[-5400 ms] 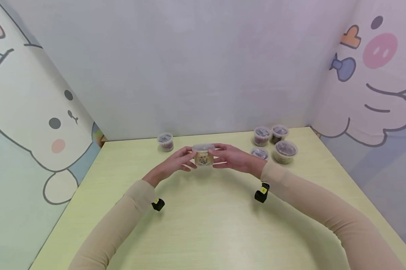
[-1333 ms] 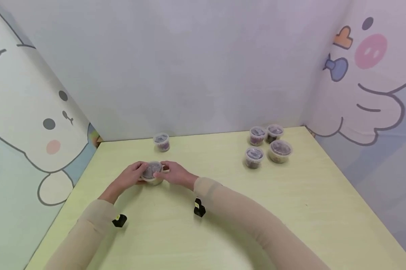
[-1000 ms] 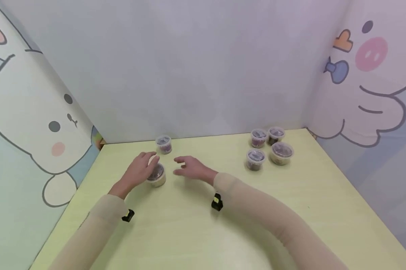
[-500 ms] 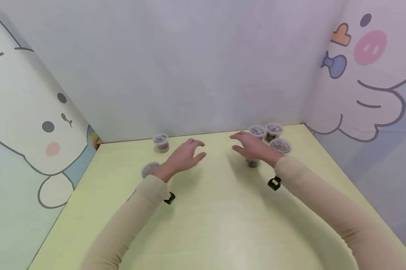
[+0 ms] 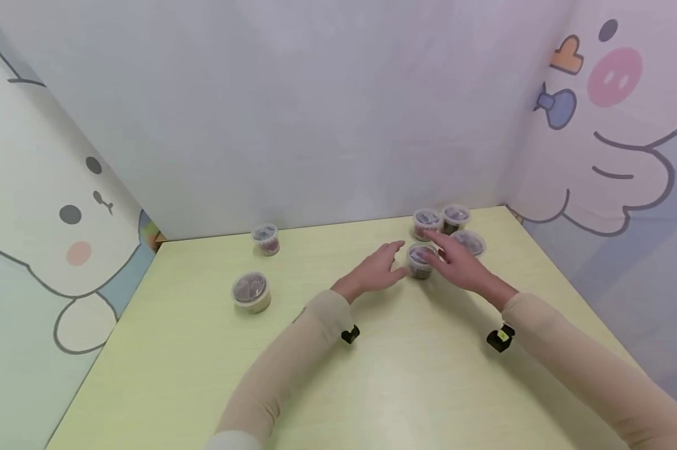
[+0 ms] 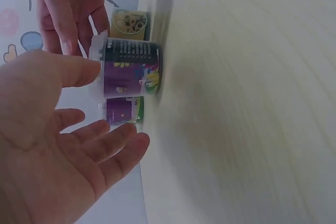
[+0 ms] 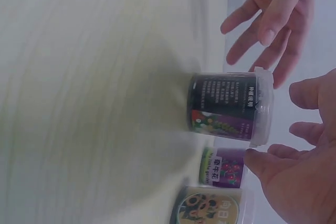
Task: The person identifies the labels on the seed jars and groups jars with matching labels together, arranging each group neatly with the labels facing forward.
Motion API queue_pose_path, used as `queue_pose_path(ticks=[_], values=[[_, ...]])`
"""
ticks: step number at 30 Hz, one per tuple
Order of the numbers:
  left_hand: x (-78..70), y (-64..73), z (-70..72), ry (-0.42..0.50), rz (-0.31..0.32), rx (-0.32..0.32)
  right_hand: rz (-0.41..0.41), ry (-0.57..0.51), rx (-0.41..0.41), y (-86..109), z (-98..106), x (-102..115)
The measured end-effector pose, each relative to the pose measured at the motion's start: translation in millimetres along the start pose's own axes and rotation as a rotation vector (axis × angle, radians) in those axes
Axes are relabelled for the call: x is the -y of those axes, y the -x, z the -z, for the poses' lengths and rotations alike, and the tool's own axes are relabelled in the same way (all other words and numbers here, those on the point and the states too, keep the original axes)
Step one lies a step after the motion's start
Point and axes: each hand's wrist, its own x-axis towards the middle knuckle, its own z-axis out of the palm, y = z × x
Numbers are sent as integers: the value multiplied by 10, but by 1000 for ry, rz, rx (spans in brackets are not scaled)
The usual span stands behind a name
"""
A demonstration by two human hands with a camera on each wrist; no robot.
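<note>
A small lidded plastic cup [image 5: 420,269] with a dark and purple label stands upright on the table. In the right wrist view the label on this cup [image 7: 223,103] carries white print and a flower picture. My left hand [image 5: 376,270] is at the cup's left side, fingers spread and slightly bent. On the other side is my right hand [image 5: 462,264], its thumb overlapping the cup's lid in the head view. Seen from the left wrist, the thumb of my left hand [image 6: 68,145] lies right at the lid of the cup [image 6: 131,66]. Neither hand grips it.
Behind the cup stand a purple-labelled cup [image 5: 426,220] and a dark-filled cup [image 5: 456,219]. A wider tub [image 5: 473,241] is partly behind my right hand. At the left are another wide tub [image 5: 252,294] and a small purple cup [image 5: 266,241]. A fabric wall [image 5: 327,125] borders the table's back.
The wide tub, earlier held up between both hands, was carried left, set down in front of the small purple cup and let go. Both hands then moved right to the dark-labelled cup.
</note>
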Motion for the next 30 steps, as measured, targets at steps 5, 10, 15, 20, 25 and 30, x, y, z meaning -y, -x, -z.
queue_pose_path(ticks=[5, 10, 15, 20, 25, 30], values=[[-46, -140, -119, 20, 4, 8, -29, -69, 29, 94, -17, -63], [-69, -218, -183, 58, -18, -32, -23, -90, 61, 127, -41, -126], [-91, -233, -229, 74, -27, -41, -20, -44, 76, 123, -69, -179], [-135, -208, -235, -1, -6, -40, 33, 142, 53, 117, -93, -210], [-172, -207, -217, -79, 16, -37, 59, 377, 26, 129, -142, -205], [-154, -230, -205, -76, 26, -27, 83, 393, 28, 123, -141, -149]])
